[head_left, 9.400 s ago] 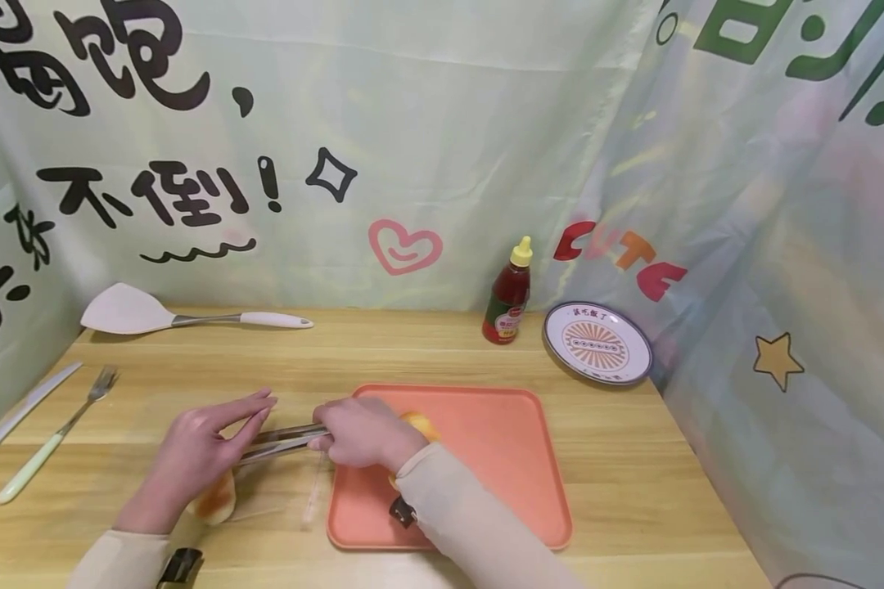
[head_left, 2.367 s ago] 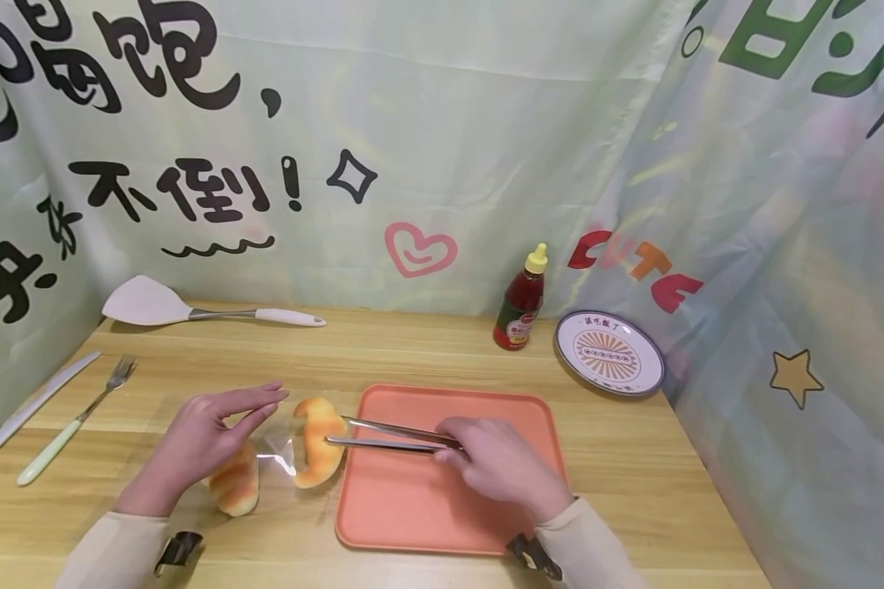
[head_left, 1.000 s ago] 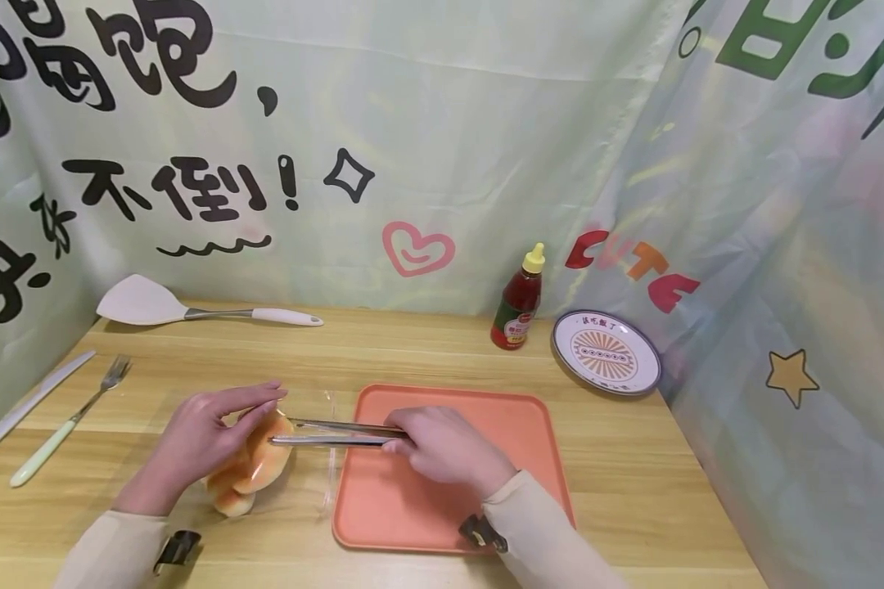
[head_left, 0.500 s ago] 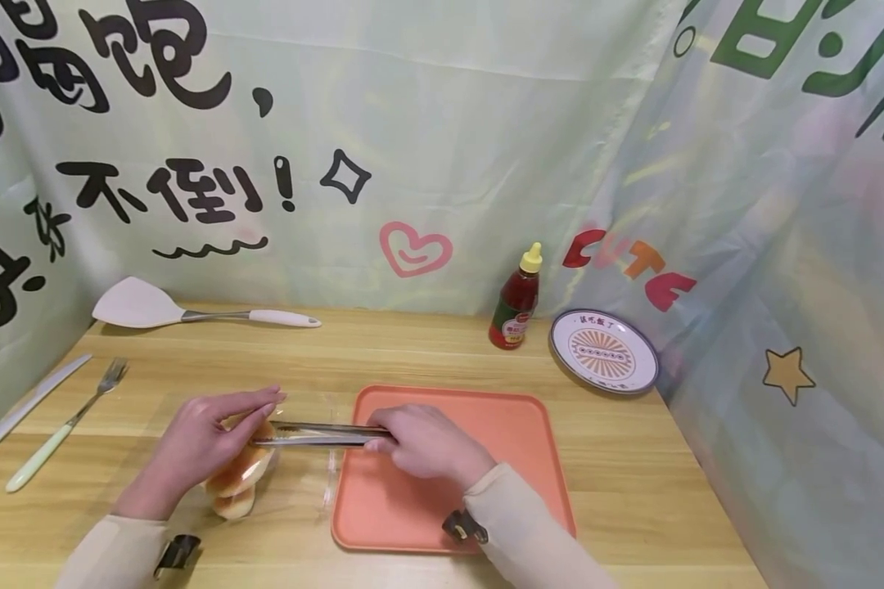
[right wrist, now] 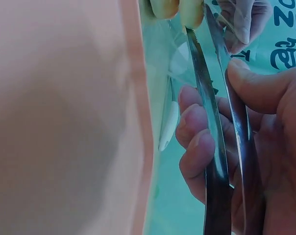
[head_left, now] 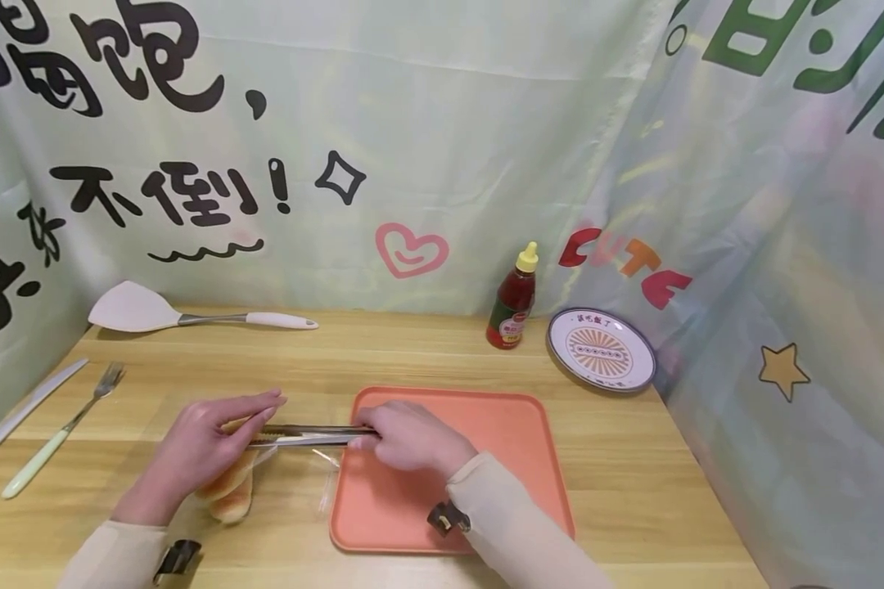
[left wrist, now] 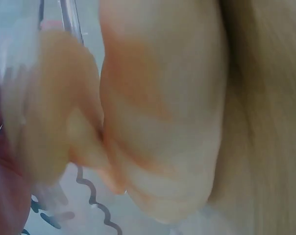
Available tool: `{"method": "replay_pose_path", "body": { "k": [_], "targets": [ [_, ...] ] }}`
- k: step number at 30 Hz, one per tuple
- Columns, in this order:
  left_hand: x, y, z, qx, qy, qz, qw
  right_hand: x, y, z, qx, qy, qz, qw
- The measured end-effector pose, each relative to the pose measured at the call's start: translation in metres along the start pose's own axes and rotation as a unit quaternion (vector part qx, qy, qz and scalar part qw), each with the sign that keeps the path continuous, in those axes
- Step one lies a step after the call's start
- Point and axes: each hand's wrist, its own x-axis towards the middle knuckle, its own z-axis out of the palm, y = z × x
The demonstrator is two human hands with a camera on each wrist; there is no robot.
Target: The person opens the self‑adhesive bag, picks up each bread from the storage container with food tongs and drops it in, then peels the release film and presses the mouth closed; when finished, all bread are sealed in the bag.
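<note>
My left hand (head_left: 209,442) pinches the edge of a clear plastic bag (head_left: 327,483) between thumb and fingers. Inside it lie a long bread roll (left wrist: 162,112) with browned bands and a curved croissant (left wrist: 64,103), side by side; in the head view my left hand covers much of both. My right hand (head_left: 416,442) grips metal tongs (head_left: 317,436), whose tips reach into the bag's mouth. In the right wrist view the thumb and curled fingers lie along the two tong arms (right wrist: 214,147), which stand slightly apart near the breads. Whether the tips still touch the croissant is hidden.
A pink tray (head_left: 501,483) lies under my right forearm. Left are a knife (head_left: 25,413) and a green-handled fork (head_left: 62,433). Along the back sit a white spatula (head_left: 136,309), a sauce bottle (head_left: 513,303) and a round plate (head_left: 602,350) by the curtain (head_left: 471,123).
From beside the tray, the tongs carried the croissant left into the bag, next to the roll. Over the last second my right hand moved further left; my left hand kept its pinch.
</note>
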Motion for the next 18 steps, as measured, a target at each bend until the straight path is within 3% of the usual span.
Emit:
{"method": "replay_pose_path", "body": {
  "k": [6,18],
  "targets": [
    [-0.001,0.003,0.003,0.019,-0.007,-0.012,0.9997,0.009,-0.001,0.004,0.009,-0.012,-0.006,1.000],
    [0.000,0.004,0.002,0.003,-0.018,-0.019,0.9997,0.022,-0.008,0.004,0.013,-0.023,-0.009,1.000]
  ]
}}
